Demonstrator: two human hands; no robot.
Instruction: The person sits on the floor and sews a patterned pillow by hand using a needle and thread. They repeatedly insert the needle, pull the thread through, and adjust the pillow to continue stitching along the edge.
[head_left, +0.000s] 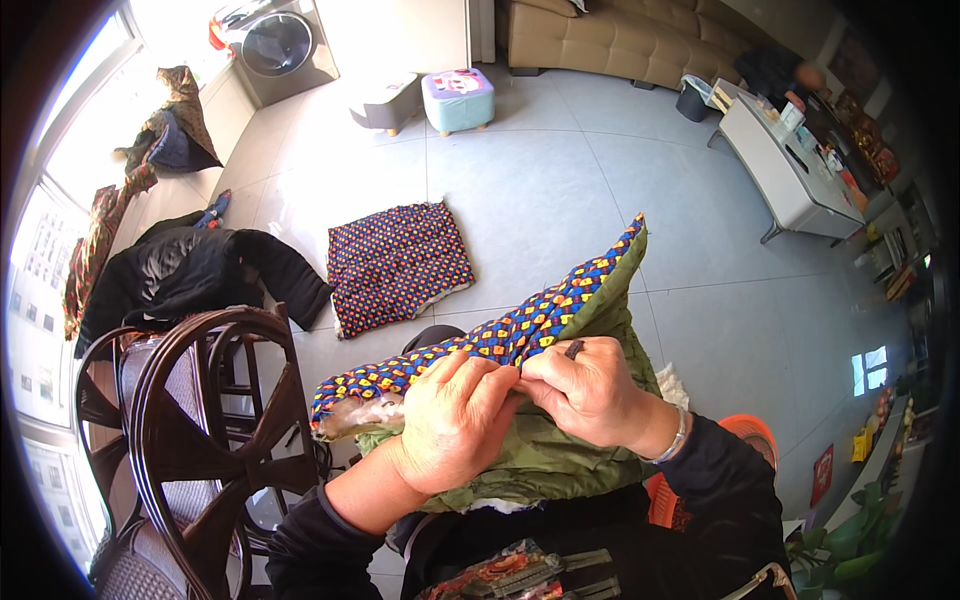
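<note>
Across my lap lies a padded cloth piece with a patterned blue, red and yellow face (487, 341) and a green quilted lining (517, 457). My left hand (457, 409) pinches the cloth near its middle. Right beside it, my right hand (585, 390) grips the same fold, and the fingertips of both hands meet there. A dark band, perhaps a thimble, circles a finger of the right hand. White wadding (367, 412) shows at the open left end of the cloth. Whether a needle is between the fingers is hidden.
On the tiled floor ahead lies a second patterned padded piece (397, 262). Dark rattan chairs (217, 442) stand at left, with a black jacket (187, 270) behind. An orange plastic basket (750, 435) is at right. Two stools (457, 105) and a white table (795, 165) stand farther off; a person (780, 75) is beside the table.
</note>
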